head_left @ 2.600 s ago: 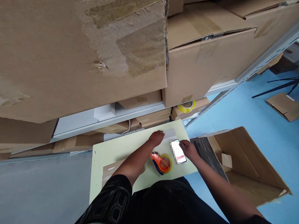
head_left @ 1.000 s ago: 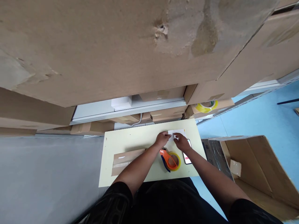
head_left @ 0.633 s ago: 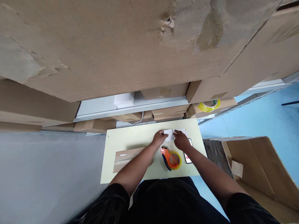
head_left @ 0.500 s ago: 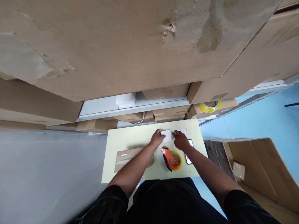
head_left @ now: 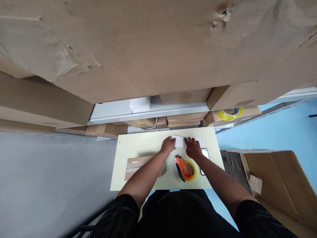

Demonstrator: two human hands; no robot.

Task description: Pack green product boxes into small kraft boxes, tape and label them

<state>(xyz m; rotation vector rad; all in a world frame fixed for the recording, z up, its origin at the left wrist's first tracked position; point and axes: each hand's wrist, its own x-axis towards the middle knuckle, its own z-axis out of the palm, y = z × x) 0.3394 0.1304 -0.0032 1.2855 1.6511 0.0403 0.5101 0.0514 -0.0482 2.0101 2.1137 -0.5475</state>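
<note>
On the pale green table (head_left: 138, 148), my left hand (head_left: 167, 145) and my right hand (head_left: 192, 148) meet over a white sheet of paper (head_left: 178, 141) near the far edge. My left hand pinches the left end of the paper. The fingers of my right hand press on it from the right. An orange tape dispenser (head_left: 185, 167) with a yellow-rimmed roll lies just in front of my hands. A phone (head_left: 205, 154) lies to the right, partly under my right wrist. A flat brown cardboard piece (head_left: 137, 163) lies at the left of the table.
Large cardboard boxes (head_left: 148, 49) on a shelf hang overhead and fill the upper view. Smaller boxes and a yellow tape roll (head_left: 229, 114) sit on the lower shelf behind the table. An open cardboard box (head_left: 277, 178) stands on the blue floor at the right.
My right hand left the phone and joined my left hand on the white paper. Both hands have since stayed on it while the view shifted slightly.
</note>
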